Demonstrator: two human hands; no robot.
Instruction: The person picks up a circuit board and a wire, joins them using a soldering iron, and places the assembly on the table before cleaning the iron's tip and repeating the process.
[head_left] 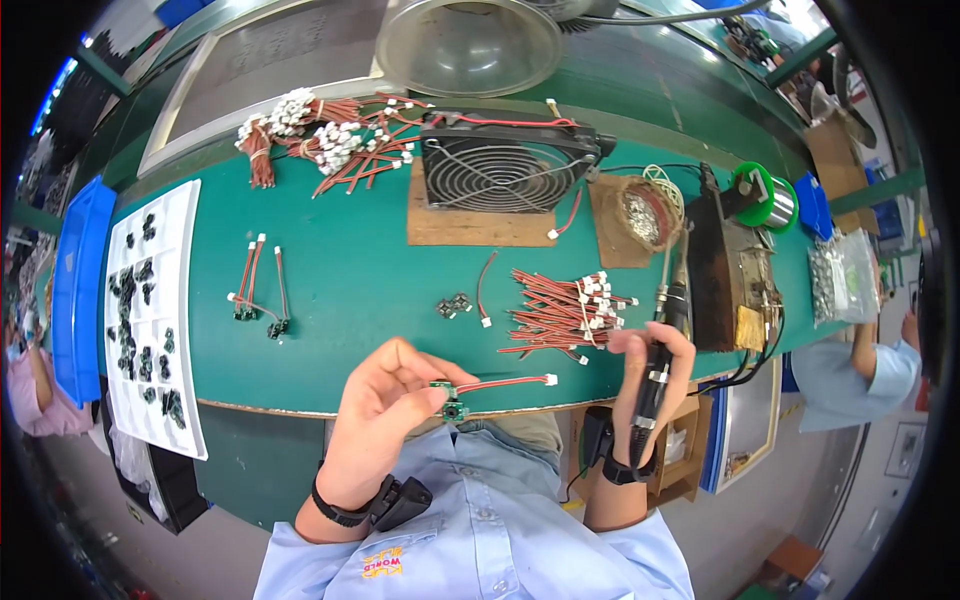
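Observation:
My left hand [375, 405] pinches a small green circuit board [453, 404] between thumb and fingertips, just in front of the table edge. From the board a red-and-black wire lead [505, 382] runs right to a white plug. My right hand [680, 358] is closed around the black handle of a soldering iron [652, 388], apart from the board. The iron's cord trails down past the wrist, and its far end points away from me; exactly where its tip ends is hard to make out. Beside the right hand lies a pile of similar wire leads [560, 312].
A fan [500, 170] stands on a wooden board [440, 228]. At left are a white tray [180, 330] of small boards, a blue bin [80, 290] and wired boards [280, 326]. Loose boards [453, 305] lie centrally. Right: a solder spool [780, 203] and a tin [645, 215].

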